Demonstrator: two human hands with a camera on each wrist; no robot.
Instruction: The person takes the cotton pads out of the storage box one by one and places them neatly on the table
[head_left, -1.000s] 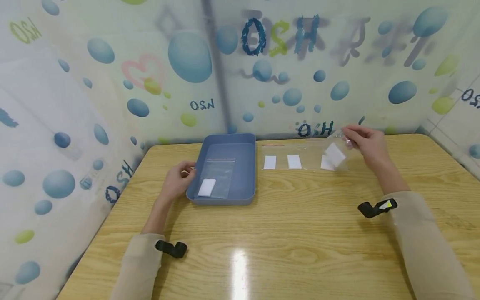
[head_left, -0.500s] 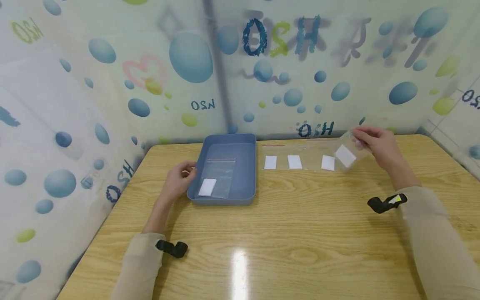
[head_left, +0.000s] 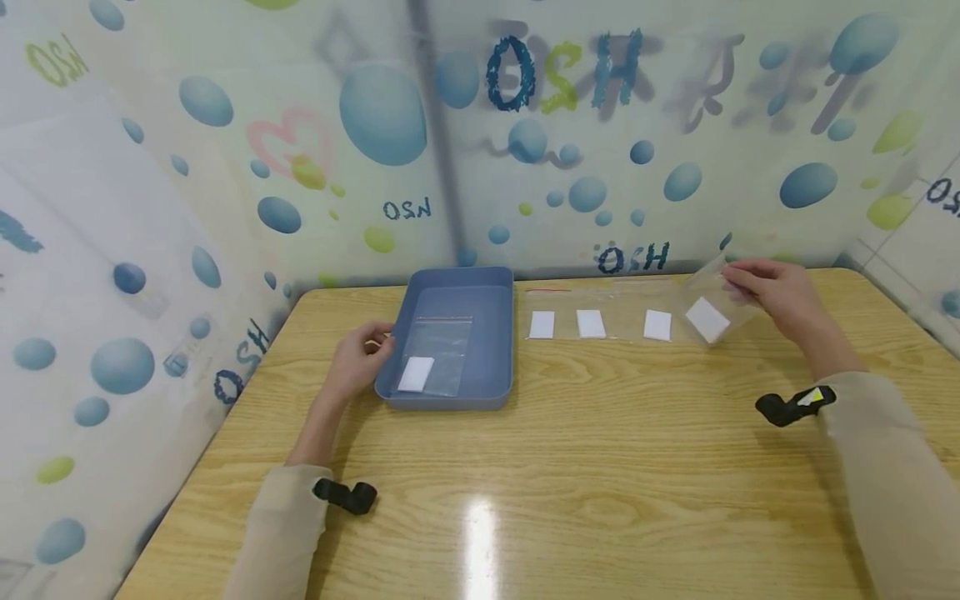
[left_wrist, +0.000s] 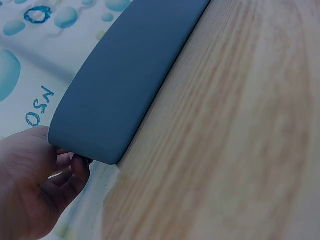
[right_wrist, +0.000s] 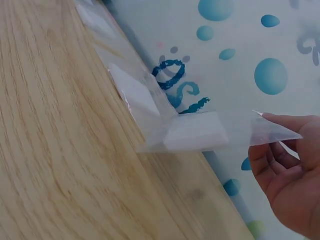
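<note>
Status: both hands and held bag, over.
Right hand pinches clear bag, white square inside. Left hand against left side of blue tray. Three bagged white squares between bag and tray.

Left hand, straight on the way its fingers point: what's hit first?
The blue-grey tray, at its left wall. The left hand is right against it or nearly so; exact contact is hard to judge.

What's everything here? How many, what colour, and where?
Backdrop: one, pale with spots, behind
Table: one, brown, below the backdrop
Tray: one, blue, on the table
Tray bag: one, clear, inside the tray
Table bags: seemingly three, clear, right of the tray
Held bag: one, clear, right of the table bags
Pieces: five, white, one per bag
Sleeves: two, beige, near edge
Cameras: two, black, on the sleeves
Left hand: one, bare, against the tray's left side
Right hand: one, bare, pinching the held bag
</note>
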